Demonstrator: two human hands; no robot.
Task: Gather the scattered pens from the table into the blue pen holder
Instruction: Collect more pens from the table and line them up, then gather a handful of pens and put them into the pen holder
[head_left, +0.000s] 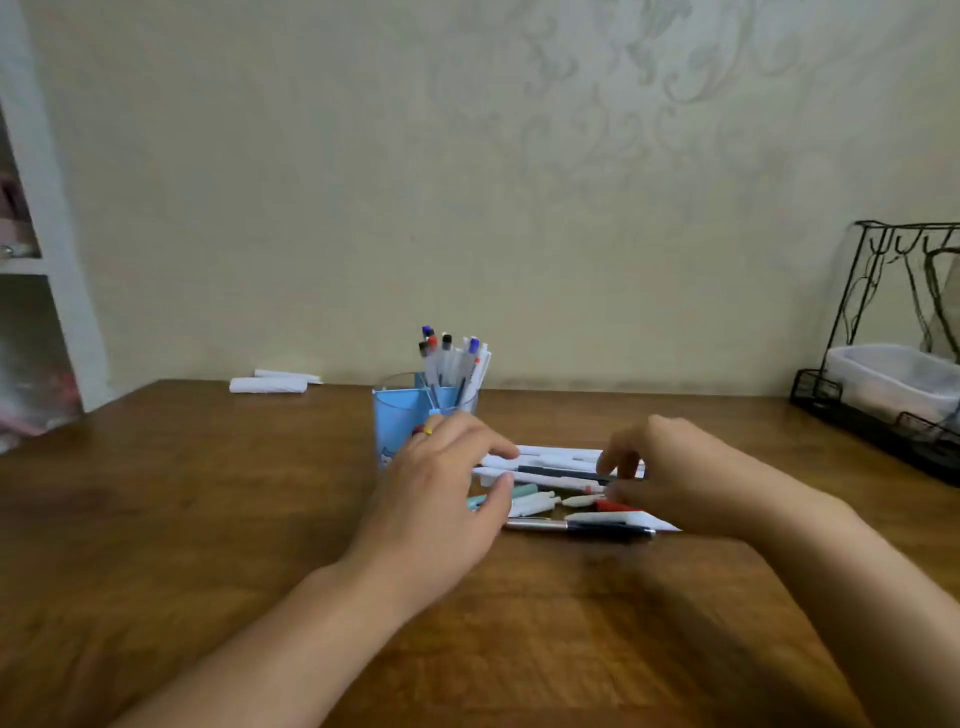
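Both hands crowd the scattered pens (558, 486) on the wooden table (208, 519): left hand (441, 499) spread, right hand (670, 478) seemingly pinching one. Behind them the blue pen holder (402, 421), folded papers (270, 383), a wire rack (893, 358).

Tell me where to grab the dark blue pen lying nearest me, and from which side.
Pinch the dark blue pen at mid-barrel, coming from above and the near side. It lies flat, crosswise, at the near edge of the pile, so that side is free; other pens crowd its far side.
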